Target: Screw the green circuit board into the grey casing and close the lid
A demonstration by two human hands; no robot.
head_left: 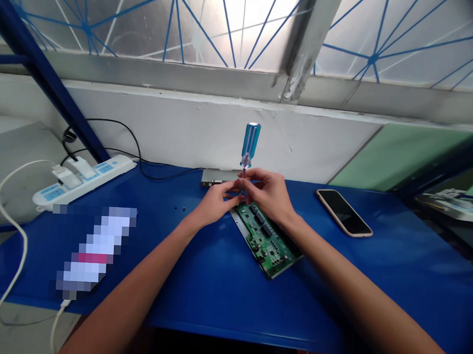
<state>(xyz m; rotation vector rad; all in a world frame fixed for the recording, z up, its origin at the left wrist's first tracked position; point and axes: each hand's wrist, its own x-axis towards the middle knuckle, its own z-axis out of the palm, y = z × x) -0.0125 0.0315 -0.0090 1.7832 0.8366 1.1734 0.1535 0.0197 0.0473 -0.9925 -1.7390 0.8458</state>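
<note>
A screwdriver with a clear blue handle (250, 144) stands upright above the table, its thin metal shaft running down between my hands. My left hand (216, 203) and my right hand (268, 194) meet around the shaft, and their fingers pinch it from both sides. Just below them lies a green circuit board (265, 240) in a metal tray, tilted across the table. Its upper end is hidden beneath my hands. Behind them sits a flat metal housing (216, 177). Several tiny dark screws (181, 208) lie to the left of my left hand.
The blue metal table (377, 290) holds a smartphone (343, 212) at right, a white power strip (83, 179) with plugs at left, and a pixelated object (93, 249). White and black cables trail over the left side. A wall rises behind the table's far edge.
</note>
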